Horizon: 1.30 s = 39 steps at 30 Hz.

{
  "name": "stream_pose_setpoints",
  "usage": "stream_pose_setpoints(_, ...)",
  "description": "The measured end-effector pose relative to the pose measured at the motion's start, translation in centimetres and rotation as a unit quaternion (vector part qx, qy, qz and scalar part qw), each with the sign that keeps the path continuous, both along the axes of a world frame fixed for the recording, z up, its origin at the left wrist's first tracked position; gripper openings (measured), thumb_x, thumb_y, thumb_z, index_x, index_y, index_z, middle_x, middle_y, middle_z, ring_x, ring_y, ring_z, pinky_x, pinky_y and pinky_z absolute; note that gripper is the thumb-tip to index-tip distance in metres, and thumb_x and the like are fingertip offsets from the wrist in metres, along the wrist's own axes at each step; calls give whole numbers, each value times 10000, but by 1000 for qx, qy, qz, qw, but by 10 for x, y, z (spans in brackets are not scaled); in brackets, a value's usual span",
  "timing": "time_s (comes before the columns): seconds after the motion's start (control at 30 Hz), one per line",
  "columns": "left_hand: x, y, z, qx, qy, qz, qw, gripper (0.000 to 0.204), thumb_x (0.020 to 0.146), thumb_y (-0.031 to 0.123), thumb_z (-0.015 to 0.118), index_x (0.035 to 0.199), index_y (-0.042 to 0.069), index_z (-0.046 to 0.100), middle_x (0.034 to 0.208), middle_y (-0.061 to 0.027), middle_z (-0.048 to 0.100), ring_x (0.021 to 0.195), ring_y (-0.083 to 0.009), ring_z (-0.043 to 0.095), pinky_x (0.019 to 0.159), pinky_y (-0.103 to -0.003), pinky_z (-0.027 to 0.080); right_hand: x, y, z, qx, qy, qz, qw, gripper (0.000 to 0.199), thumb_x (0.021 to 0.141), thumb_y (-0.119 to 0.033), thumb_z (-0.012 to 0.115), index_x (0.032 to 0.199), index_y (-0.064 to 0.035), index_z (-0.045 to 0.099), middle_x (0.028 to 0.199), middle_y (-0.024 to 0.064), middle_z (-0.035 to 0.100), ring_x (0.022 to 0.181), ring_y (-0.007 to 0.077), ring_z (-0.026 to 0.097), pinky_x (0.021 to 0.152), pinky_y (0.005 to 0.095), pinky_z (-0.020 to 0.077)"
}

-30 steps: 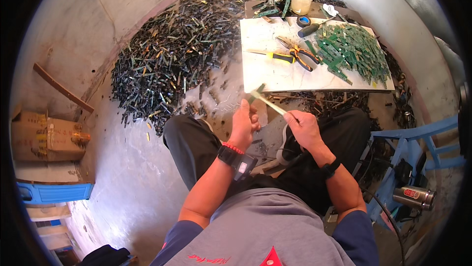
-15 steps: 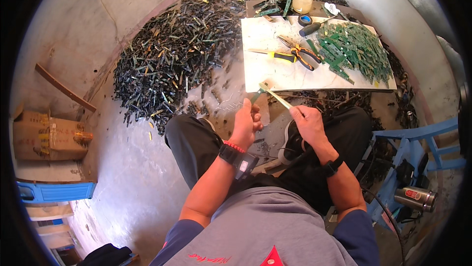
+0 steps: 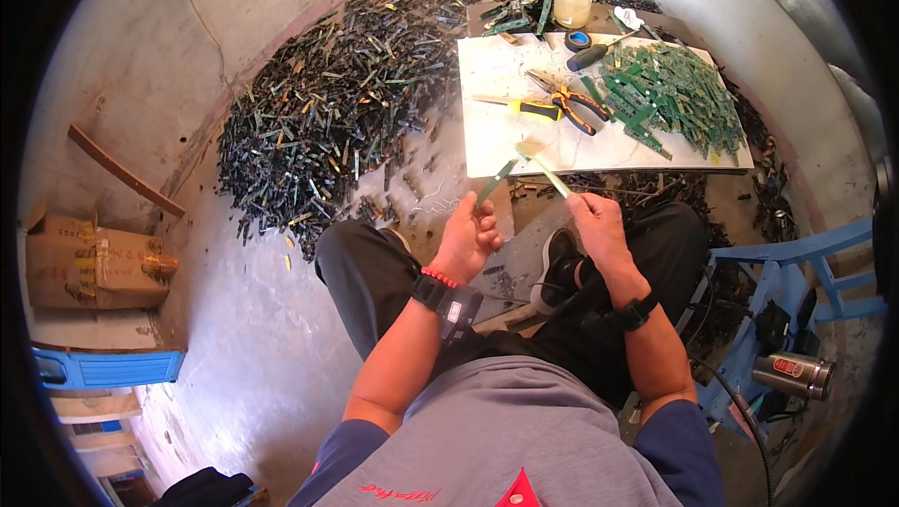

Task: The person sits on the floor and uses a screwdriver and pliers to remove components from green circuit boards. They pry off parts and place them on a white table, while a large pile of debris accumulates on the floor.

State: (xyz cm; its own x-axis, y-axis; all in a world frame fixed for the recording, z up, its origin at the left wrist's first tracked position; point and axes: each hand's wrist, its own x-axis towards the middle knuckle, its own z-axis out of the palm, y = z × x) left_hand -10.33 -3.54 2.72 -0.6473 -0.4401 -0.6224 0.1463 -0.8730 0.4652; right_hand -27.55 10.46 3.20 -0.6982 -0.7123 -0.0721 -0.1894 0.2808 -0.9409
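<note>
The left hand (image 3: 470, 237) is closed around the lower end of a narrow green circuit strip (image 3: 493, 184), which points up and away. The right hand (image 3: 596, 226) pinches a thin pale tool (image 3: 541, 162) that leans to the left; its flat tip is just above the strip's top. Both are held over the lap, in front of the near edge of the white tabletop (image 3: 506, 132). On the tabletop lie orange pliers (image 3: 573, 102) and a heap of green boards (image 3: 670, 95) near its right edge. A dark pile of scrap strips (image 3: 328, 114) covers the floor on the left; grey floor (image 3: 243, 320) beside the left knee is open.
</note>
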Motion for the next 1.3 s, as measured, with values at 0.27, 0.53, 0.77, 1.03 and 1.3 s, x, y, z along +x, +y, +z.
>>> stream_pose_setpoints(0.27,1,2,0,-16,24,1,1000,326,966,400,469,812,116,506,562,73,305,458,-72,272,545,-253,321,7,7,18,-67,-105,106,987,226,913,-165,593,828,38,639,604,-53,433,577,41,372,496,234,313)
stream_pose_setpoints(0.53,-3,2,1,-52,13,7,999,314,951,396,505,834,105,523,583,52,369,456,-78,298,549,-264,350,-1,5,15,-40,-33,44,998,250,914,-173,596,817,57,621,592,-40,434,572,49,371,494,252,319)
stream_pose_setpoints(0.77,-3,1,-2,-81,6,-7,997,245,934,337,547,848,109,528,633,30,442,464,-84,330,547,-271,369,4,6,19,-54,-70,81,993,241,906,-173,609,834,55,633,600,-44,455,573,49,387,497,250,333)
stream_pose_setpoints(1.03,-8,6,2,-111,-42,-20,993,174,940,255,551,887,93,514,640,26,449,475,-74,337,506,-241,352,-1,5,16,-29,34,13,999,236,903,-194,612,852,34,646,585,9,480,570,78,419,504,274,365)
stream_pose_setpoints(1.3,-7,7,1,-122,-69,1,990,199,953,266,543,916,75,503,623,28,423,456,-70,324,481,-231,335,1,8,21,5,131,-29,991,217,888,-199,626,872,15,658,588,104,544,547,146,502,527,298,410)
